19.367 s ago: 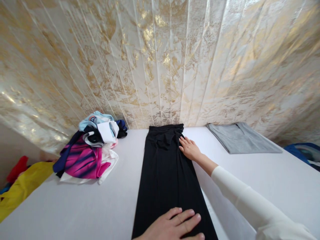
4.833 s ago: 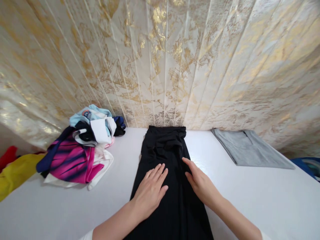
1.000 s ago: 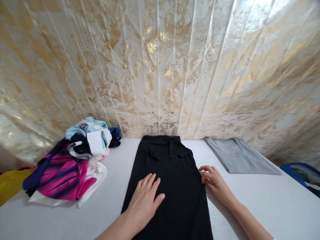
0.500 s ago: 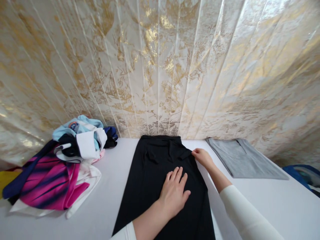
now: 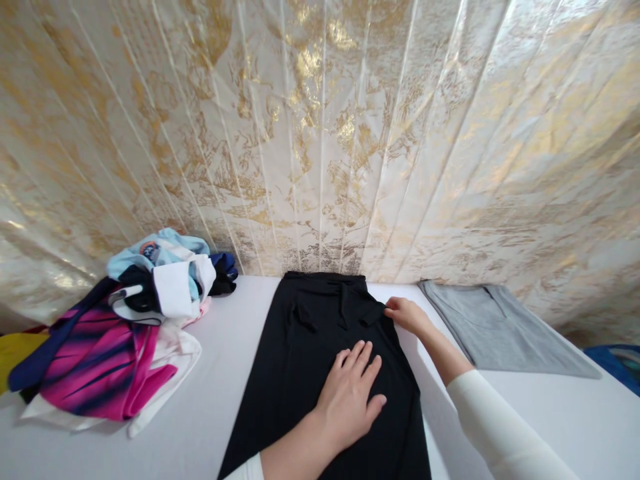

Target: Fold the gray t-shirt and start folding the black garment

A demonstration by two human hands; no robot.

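A long black garment (image 5: 310,360) lies flat down the middle of the white table (image 5: 235,373), its far end against the wall. My left hand (image 5: 350,393) rests flat on its middle, fingers stretched out and a little apart. My right hand (image 5: 406,315) is at the garment's right edge near the far end, its fingers closed in a pinch on the black cloth. A white sleeve covers my right forearm.
A heap of clothes (image 5: 115,333), pink, navy, white and light blue, sits at the left. A folded grey garment (image 5: 495,330) lies at the right by the wall. Gold-patterned wall covering (image 5: 320,133) rises behind. Yellow cloth (image 5: 13,350) and a blue object (image 5: 617,360) flank the table.
Over the last second my right hand moved up the garment's right edge toward its far end, and my left hand slid right across the black cloth. In the last half second, little moved.
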